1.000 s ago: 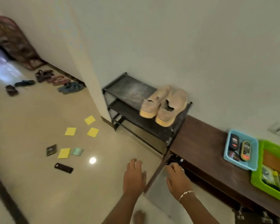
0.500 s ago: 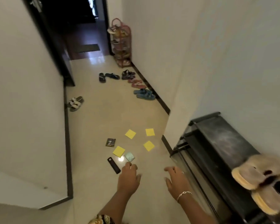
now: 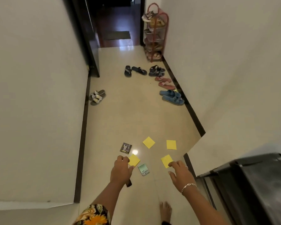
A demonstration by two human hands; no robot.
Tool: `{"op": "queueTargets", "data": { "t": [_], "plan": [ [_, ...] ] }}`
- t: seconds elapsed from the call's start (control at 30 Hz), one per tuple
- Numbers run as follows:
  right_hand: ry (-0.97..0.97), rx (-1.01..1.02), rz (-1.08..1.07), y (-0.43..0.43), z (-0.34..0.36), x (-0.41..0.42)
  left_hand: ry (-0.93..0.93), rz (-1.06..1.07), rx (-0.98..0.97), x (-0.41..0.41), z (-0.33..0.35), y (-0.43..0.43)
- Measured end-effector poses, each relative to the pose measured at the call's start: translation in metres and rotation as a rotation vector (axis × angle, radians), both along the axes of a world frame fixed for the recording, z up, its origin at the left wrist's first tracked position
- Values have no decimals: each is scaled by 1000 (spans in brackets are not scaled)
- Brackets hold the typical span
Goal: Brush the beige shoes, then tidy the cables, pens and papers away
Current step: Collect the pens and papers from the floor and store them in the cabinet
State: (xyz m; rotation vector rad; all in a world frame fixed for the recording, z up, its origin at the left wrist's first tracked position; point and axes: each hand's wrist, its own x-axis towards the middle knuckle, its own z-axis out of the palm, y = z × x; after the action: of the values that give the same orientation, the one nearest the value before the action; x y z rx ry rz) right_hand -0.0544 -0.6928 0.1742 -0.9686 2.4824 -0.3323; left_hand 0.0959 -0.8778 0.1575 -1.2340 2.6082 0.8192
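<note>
Four yellow papers lay on the floor. The left hand hovered with loosely curled, empty fingers just beside the nearest-left paper. The right hand, fingers spread wide and empty, overlapped the edge of another paper. A green card lay between the hands.

Four square papers lie scattered on the floor of a corridor: one farthest, one to its right, one nearer and one to the left. A small packet lies left of the farthest paper, a card between the two near ones. Beyond, sandals line the right wall, slippers the left; a tall rack stands at the far right, a low shelf near right
</note>
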Motion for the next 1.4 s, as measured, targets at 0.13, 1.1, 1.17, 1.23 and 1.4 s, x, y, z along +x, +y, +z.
{"op": "queueTargets", "data": {
  "t": [0.13,1.1,1.17,1.23,1.4],
  "plan": [
    [-22,62,103,-34,-32,-60,-41,46,51,-40,-29,-25],
    [233,270,738,-314,-611,-293,-437,-14,-77,-176,-621,-169],
    [295,338,836,-323,-609,-290,-473,-3,-90,-176,-619,-164],
    [365,361,918,-333,-612,-289,-475,-3,-103,-179,-619,-165],
    [416,425,932,-338,-633,-290,-307,34,-31,-181,-620,-167]
  ]
}}
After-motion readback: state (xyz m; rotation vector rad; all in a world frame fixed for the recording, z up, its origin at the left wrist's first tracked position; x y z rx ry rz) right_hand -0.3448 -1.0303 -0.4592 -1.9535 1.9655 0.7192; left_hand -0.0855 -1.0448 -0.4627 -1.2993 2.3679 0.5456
